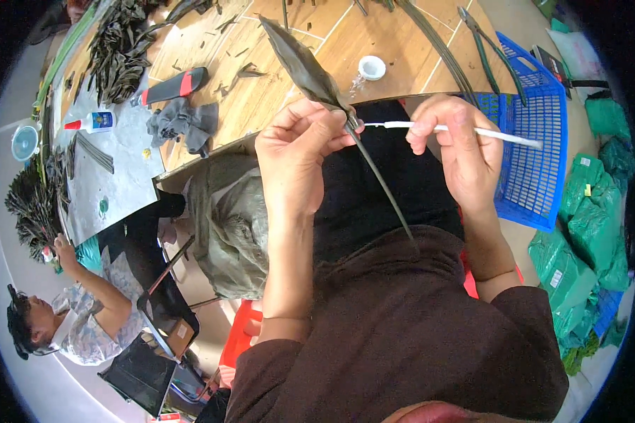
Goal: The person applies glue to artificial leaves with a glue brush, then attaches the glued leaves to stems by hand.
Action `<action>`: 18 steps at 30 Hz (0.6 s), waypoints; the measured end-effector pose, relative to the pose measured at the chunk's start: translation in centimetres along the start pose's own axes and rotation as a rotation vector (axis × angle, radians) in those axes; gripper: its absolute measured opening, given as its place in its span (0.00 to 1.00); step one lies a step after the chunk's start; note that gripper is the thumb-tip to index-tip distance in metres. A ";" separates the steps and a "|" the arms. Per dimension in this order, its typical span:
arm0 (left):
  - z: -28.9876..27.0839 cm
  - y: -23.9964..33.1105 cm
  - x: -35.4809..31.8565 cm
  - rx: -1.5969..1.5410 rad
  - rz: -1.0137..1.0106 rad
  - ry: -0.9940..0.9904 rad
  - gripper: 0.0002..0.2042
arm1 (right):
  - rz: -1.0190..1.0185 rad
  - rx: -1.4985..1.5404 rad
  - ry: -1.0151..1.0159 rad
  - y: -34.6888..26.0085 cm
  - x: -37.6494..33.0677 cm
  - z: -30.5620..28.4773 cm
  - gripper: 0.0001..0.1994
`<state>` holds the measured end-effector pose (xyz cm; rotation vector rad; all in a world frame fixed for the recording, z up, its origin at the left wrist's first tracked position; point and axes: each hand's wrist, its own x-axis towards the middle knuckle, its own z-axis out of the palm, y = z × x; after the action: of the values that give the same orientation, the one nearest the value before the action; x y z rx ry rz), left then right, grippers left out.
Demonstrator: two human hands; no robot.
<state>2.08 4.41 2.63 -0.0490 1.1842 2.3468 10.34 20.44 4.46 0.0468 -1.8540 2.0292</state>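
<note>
With the white cup on the table as my mark, my left hand is raised on the near side of it, over to its left, the forearm standing almost straight up. Its thumb and fingers pinch the base of a dark, folded leaf; the blade slants up to the left of the cup, and the stem runs down on the cup's near side, toward my lap.

My right hand is nearer to me than the cup too, but to its right, forearm leaning slightly inward. The fingers curl round a slim white rod (gripped rather like a pencil, nearly level). The rod's thin end points left, reaching my left fingertips; whether it touches the leaf, I cannot tell. To the right of the cup lie pliers, and beyond them the blue basket.
</note>
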 end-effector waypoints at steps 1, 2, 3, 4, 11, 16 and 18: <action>-0.1 0.1 0.1 0.002 0.008 -0.002 0.04 | -0.007 0.002 -0.004 -0.2 0.1 0.0 0.15; -0.2 0.2 0.1 0.009 0.012 0.011 0.05 | -0.031 -0.013 0.001 -0.5 0.1 0.1 0.14; -0.3 0.5 0.2 0.017 0.019 0.023 0.05 | -0.057 -0.028 0.004 -0.7 0.2 0.1 0.14; 0.0 0.9 0.2 0.019 0.031 0.020 0.05 | -0.070 -0.048 -0.022 -0.9 0.3 0.0 0.13; 0.4 2.9 0.0 0.039 0.132 0.021 0.02 | 0.020 -0.182 -0.036 -1.6 -0.5 2.2 0.17; -0.7 4.8 0.0 -0.013 0.147 0.030 0.02 | 0.014 -0.228 -0.101 -1.4 -0.1 4.6 0.08; -0.4 6.1 -0.3 -0.033 0.197 0.028 0.02 | -0.025 -0.242 -0.136 -2.1 0.2 5.6 0.14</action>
<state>-0.55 0.95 6.99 0.0243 1.2123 2.5443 9.50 15.16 7.26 0.1442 -2.1592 1.8106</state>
